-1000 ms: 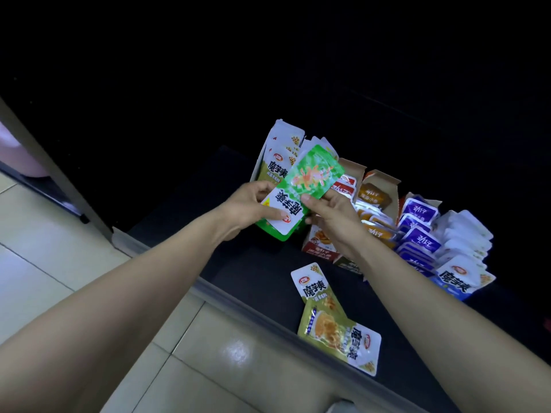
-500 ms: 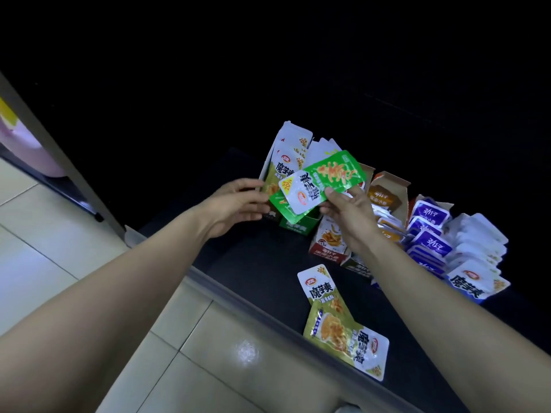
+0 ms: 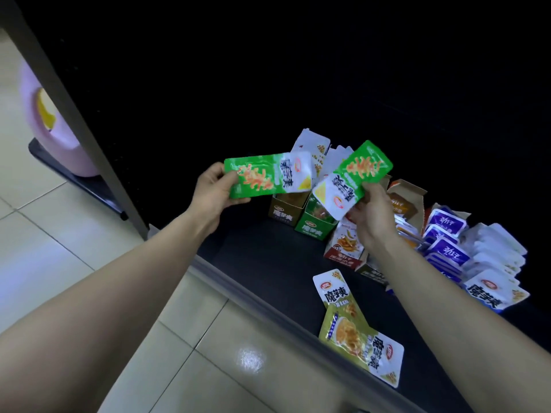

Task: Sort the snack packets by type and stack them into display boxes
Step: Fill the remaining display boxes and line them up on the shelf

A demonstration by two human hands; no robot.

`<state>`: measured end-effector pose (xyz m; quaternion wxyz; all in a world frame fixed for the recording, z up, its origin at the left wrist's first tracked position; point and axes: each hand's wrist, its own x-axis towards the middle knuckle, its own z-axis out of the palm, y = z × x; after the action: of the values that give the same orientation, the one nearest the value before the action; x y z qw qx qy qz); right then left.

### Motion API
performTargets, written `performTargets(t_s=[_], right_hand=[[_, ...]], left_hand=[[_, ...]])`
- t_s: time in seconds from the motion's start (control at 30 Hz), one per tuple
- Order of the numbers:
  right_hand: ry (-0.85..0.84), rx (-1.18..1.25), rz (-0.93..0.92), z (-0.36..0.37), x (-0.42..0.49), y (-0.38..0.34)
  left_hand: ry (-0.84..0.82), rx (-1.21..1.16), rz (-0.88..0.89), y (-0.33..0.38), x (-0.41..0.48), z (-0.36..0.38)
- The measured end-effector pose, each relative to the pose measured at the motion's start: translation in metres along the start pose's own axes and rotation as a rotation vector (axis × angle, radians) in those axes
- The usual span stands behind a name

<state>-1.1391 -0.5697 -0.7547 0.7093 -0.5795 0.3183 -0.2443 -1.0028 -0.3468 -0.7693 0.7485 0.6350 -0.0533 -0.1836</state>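
Two for the green box: your left hand pinches the left green packet, right hand grips the right green packet, both above it. Purple packets look done; olive packets at the shelf's front edge aren't boxed.

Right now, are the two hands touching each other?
Apart. The head view shows a clear gap between the left hand and the right hand.

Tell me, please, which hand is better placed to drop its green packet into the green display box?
Probably the right hand: the right green packet hangs just above the green box, while the left hand holds the left green packet further left.
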Motion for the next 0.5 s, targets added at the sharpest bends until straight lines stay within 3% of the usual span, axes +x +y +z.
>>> performTargets(t_s=[0.2,0.37,0.5], right_hand=[[-0.174,-0.125,0.020,0.014,-0.007,-0.004],[-0.213,-0.043,0.116,0.019,-0.005,-0.001],[-0.253,-0.005,0.133,0.014,-0.005,0.006]], left_hand=[[-0.030,0.093,0.039,-0.002,0.001,-0.003],[-0.020,0.167,0.088,-0.004,0.002,0.008],[0.138,0.006,-0.046,-0.007,0.006,0.016]])
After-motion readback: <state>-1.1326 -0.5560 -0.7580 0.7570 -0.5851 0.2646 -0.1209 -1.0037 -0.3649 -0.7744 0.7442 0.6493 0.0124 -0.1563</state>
